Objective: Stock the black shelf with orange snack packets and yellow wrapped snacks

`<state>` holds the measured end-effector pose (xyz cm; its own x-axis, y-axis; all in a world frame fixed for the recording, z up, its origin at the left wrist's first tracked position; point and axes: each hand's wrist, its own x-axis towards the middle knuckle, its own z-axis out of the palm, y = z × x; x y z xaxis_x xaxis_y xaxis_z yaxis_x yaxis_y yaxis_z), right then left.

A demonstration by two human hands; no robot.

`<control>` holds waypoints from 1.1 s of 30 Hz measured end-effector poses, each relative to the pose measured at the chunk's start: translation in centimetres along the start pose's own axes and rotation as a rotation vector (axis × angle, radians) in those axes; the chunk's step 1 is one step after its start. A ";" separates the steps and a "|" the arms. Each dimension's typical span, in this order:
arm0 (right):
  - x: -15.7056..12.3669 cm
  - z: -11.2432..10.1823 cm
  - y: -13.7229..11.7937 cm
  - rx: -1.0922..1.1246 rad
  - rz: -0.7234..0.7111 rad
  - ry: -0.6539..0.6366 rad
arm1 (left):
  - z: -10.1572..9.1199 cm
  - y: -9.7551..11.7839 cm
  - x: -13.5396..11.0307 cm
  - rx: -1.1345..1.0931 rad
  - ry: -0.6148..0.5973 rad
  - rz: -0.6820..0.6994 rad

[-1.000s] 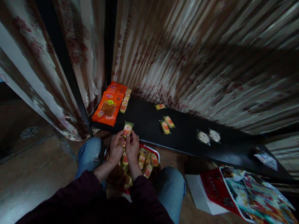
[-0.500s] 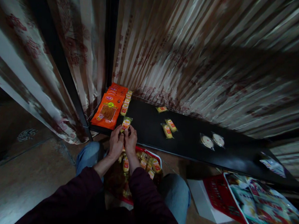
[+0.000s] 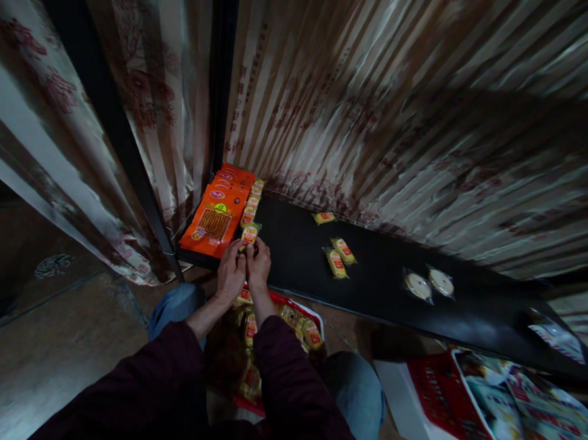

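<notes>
And here are both hands together, left hand and right hand, fingertips pinched closed around the near end of one small yellow packet! It's right over the front part of the black shelf, just off the near end of a row of matching packets; I can't tell whether it touches down. Orange bags overlap close by on the left. Two packets lie together farther right, and below, between the knees, sits the red tub of more.
</notes>
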<state>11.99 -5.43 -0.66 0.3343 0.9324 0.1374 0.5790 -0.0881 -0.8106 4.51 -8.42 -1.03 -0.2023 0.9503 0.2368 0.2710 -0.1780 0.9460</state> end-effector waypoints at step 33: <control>2.3 2.2 0.0 0.037 -0.030 0.041 | 0.3 -1.5 1.4 0.075 -0.090 0.188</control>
<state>11.13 -2.52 -1.64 0.3481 0.9192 0.1843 0.5613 -0.0469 -0.8263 4.07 -6.73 -2.13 -0.0582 0.9218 0.3834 0.3663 -0.3375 0.8671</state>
